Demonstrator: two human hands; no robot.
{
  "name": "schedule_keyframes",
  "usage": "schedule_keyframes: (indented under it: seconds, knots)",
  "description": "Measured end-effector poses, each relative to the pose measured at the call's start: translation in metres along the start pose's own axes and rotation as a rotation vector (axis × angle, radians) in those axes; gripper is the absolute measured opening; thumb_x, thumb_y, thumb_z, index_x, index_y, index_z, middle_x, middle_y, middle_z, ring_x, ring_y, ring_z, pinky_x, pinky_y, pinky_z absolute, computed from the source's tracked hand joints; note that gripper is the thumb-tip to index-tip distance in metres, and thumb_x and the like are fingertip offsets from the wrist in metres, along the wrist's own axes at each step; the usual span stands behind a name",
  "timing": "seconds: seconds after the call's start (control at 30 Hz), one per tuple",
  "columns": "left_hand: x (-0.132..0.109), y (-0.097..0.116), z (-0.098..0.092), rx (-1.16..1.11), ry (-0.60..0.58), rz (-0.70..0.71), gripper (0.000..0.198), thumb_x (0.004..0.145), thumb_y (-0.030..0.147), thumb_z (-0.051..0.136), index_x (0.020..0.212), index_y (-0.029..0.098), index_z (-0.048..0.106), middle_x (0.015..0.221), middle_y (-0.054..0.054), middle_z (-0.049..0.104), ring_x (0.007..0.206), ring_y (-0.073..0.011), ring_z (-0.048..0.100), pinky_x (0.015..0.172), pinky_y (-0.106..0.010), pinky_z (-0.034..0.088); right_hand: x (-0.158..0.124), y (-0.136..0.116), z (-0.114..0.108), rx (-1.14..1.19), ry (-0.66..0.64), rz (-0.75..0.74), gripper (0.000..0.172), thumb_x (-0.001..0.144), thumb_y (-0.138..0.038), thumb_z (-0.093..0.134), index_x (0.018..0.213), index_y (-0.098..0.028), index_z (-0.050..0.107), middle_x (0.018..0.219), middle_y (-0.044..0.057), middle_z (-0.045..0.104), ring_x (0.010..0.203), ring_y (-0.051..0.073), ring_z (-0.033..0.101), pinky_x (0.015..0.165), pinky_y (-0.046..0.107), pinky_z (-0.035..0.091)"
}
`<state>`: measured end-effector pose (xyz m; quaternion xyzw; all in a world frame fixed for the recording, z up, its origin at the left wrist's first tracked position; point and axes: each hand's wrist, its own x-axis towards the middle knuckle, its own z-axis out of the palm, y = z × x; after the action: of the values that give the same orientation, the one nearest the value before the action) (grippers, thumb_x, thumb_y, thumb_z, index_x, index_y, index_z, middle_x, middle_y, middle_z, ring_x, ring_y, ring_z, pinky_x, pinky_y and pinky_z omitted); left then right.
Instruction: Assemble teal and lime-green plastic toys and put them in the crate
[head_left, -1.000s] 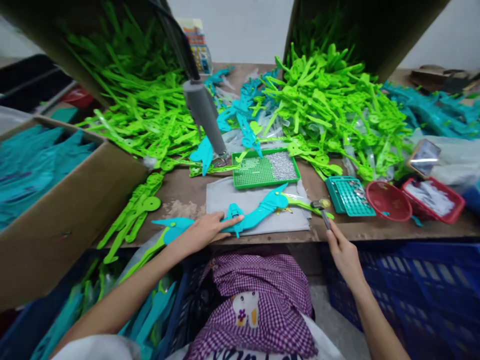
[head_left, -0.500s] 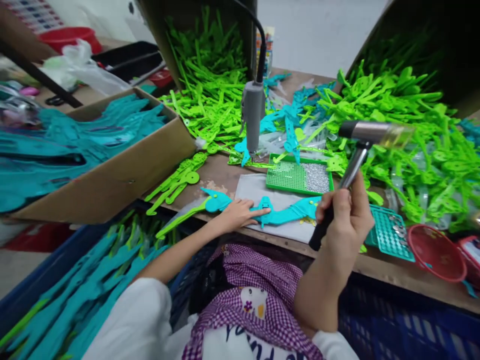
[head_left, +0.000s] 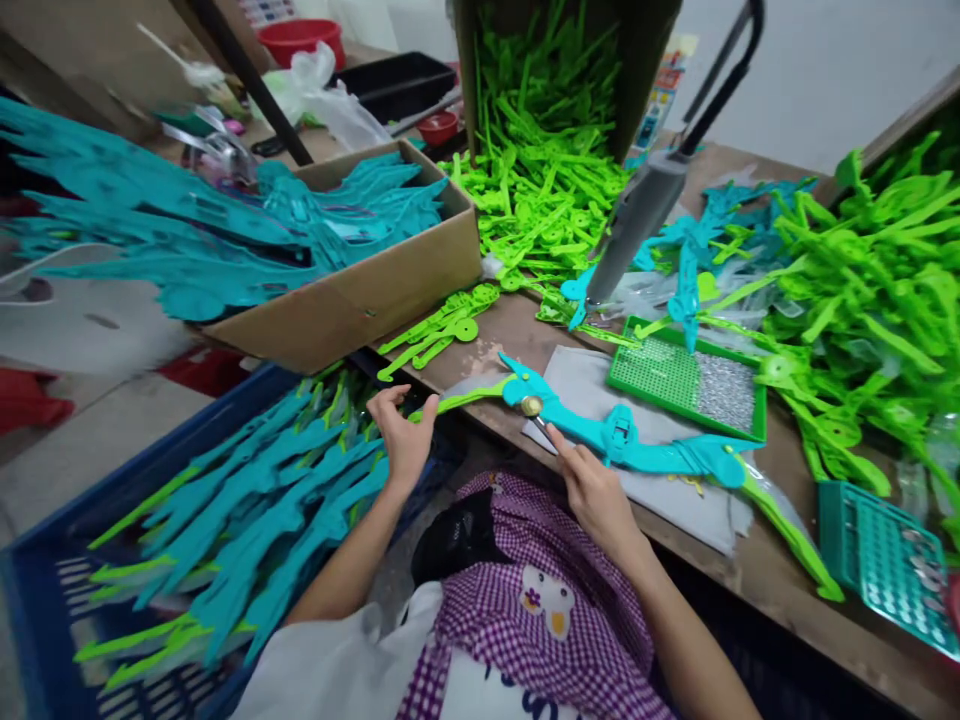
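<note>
A toy bow with a turquoise body (head_left: 577, 425) and lime-green limbs lies along the table's front edge, partly on a grey cloth (head_left: 570, 365). At the tip of its left limb (head_left: 476, 393) is my left hand (head_left: 405, 435), thumb and curled fingers apart; whether it touches the limb is hard to see. My right hand (head_left: 596, 490) is closed on a hammer (head_left: 532, 406), its head lowered over the bow's left part. The hammer's handle is mostly hidden under my fingers.
A grey power screwdriver (head_left: 637, 225) hangs above a green tray (head_left: 652, 385) of small metal pieces. Lime-green parts (head_left: 540, 210) spill from a box behind. A cardboard box (head_left: 360, 315) of turquoise parts stands left. Below is a blue crate (head_left: 37, 540) of bows. A teal tray (head_left: 885, 560) sits right.
My left hand has left the bow's middle for its left limb tip. My right hand has brought the raised hammer down and leftward onto the bow. The view has swung left.
</note>
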<state>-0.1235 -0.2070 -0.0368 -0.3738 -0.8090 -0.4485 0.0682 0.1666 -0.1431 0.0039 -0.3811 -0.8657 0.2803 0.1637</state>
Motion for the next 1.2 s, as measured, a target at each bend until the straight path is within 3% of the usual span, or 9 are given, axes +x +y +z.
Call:
schedule_keyframes:
  seconds: [0.1,0.17,0.23,0.33,0.5,0.7,0.9,1.07,1.2]
  knots:
    - [0.002,-0.030,0.001,-0.144,-0.172,-0.179,0.044,0.082,0.047,0.061,0.112,0.016,0.050,0.093,-0.005,0.055,0.086,-0.0174,0.055,0.081,-0.033,0.047,0.010,-0.004,0.008,-0.201,0.025,-0.038,0.053,0.097,-0.021,0.028,0.149,-0.030,0.031,0.082,0.005,0.057,0.069,0.016,0.058,0.063,0.026,0.048]
    - [0.001,-0.038,0.006,-0.262,-0.382,-0.282,0.038,0.084,0.049,0.056,0.103,0.017,0.054,0.074,0.001,0.054,0.069,-0.0141,0.055,0.069,-0.027,0.046,0.017,-0.004,0.009,-0.320,0.008,-0.040,0.056,0.096,-0.019,0.029,0.150,-0.032,0.028,0.081,0.005,0.056,0.066,0.016,0.056,0.060,0.024,0.046]
    - [0.000,-0.039,0.010,-0.335,-0.483,-0.359,0.036,0.083,0.052,0.056,0.092,0.017,0.057,0.062,0.004,0.051,0.059,-0.0123,0.051,0.062,-0.024,0.042,0.021,-0.003,0.010,-0.425,-0.066,-0.025,0.057,0.096,-0.017,0.030,0.150,-0.033,0.026,0.079,0.004,0.056,0.062,0.015,0.055,0.055,0.024,0.042]
    - [0.000,-0.038,0.011,-0.380,-0.465,-0.385,0.037,0.078,0.053,0.060,0.082,0.017,0.058,0.061,0.003,0.053,0.061,-0.0126,0.052,0.062,-0.023,0.041,0.025,-0.002,0.008,-0.492,-0.151,0.007,0.058,0.096,-0.017,0.031,0.151,-0.033,0.025,0.081,0.005,0.057,0.058,0.015,0.054,0.053,0.025,0.039]
    - [0.001,-0.039,0.013,-0.407,-0.434,-0.329,0.034,0.079,0.050,0.061,0.078,0.017,0.058,0.076,-0.001,0.060,0.075,-0.0151,0.056,0.072,-0.025,0.042,0.038,-0.009,0.000,-0.445,-0.142,-0.051,0.055,0.097,-0.022,0.031,0.151,-0.033,0.024,0.082,0.005,0.059,0.064,0.017,0.056,0.058,0.026,0.041]
    - [-0.002,-0.040,0.017,-0.432,-0.423,-0.364,0.033,0.079,0.049,0.062,0.079,0.017,0.056,0.077,0.000,0.060,0.075,-0.0146,0.055,0.071,-0.024,0.040,0.061,-0.024,0.010,-0.520,-0.234,-0.089,0.055,0.096,-0.021,0.032,0.150,-0.034,0.028,0.085,0.007,0.061,0.061,0.017,0.055,0.055,0.028,0.039]
    - [-0.002,-0.041,0.017,-0.452,-0.432,-0.342,0.033,0.080,0.049,0.062,0.078,0.017,0.055,0.073,0.001,0.057,0.072,-0.0137,0.053,0.069,-0.024,0.038,0.071,-0.048,0.017,-0.504,-0.252,-0.137,0.058,0.097,-0.019,0.030,0.152,-0.034,0.020,0.093,0.007,0.062,0.070,0.018,0.059,0.060,0.027,0.040]
    - [-0.001,-0.043,0.017,-0.429,-0.444,-0.335,0.033,0.081,0.050,0.061,0.078,0.018,0.055,0.074,0.001,0.059,0.075,-0.0156,0.055,0.071,-0.026,0.040,0.086,-0.053,0.021,-0.525,-0.377,-0.136,0.059,0.096,-0.021,0.034,0.151,-0.036,0.020,0.094,0.006,0.064,0.067,0.017,0.059,0.061,0.027,0.039]
    - [-0.002,-0.046,0.016,-0.400,-0.443,-0.271,0.030,0.081,0.047,0.061,0.087,0.019,0.056,0.084,-0.001,0.061,0.082,-0.0166,0.057,0.076,-0.028,0.044,0.108,-0.035,-0.006,-0.478,-0.234,-0.136,0.053,0.098,-0.027,0.033,0.150,-0.035,0.026,0.093,0.006,0.066,0.075,0.019,0.061,0.065,0.028,0.040]
